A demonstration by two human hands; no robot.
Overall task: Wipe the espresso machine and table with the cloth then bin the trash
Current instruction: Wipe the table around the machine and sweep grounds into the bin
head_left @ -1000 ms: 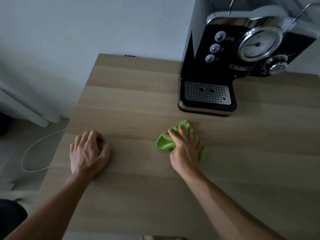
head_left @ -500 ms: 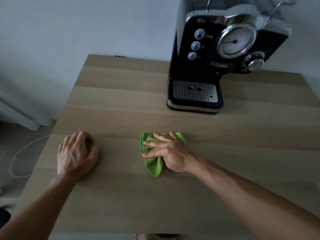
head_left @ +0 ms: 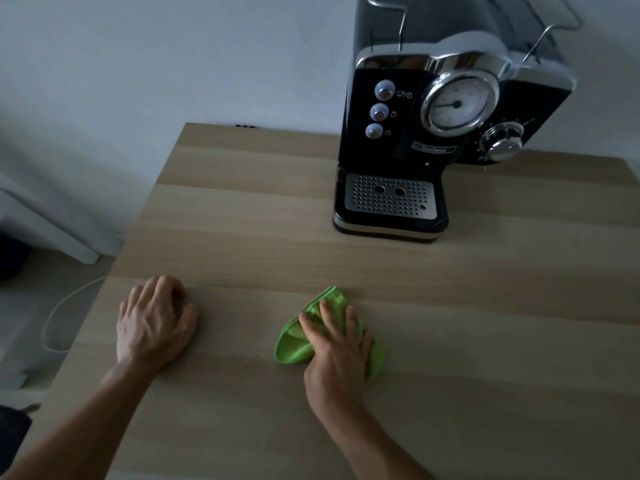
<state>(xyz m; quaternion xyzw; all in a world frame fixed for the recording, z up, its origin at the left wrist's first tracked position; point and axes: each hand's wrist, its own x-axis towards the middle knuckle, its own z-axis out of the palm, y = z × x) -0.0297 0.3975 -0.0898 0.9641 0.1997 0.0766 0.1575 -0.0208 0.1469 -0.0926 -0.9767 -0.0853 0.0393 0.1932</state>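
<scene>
Right hand flat on green cloth, fingers straight, pressing it to desk near front middle, well apart from espresso machine at back. Left hand rests on desk, fingers curled under, nothing visible in them. Step, likely: wiping desk. Press evenly, overlap strokes along grain, cover corners and strip around machine base. Lift left hand to wipe beneath.

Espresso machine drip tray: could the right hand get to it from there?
Probably yes: only bare table lies between the right hand, pressing the green cloth, and the drip tray straight ahead.
</scene>
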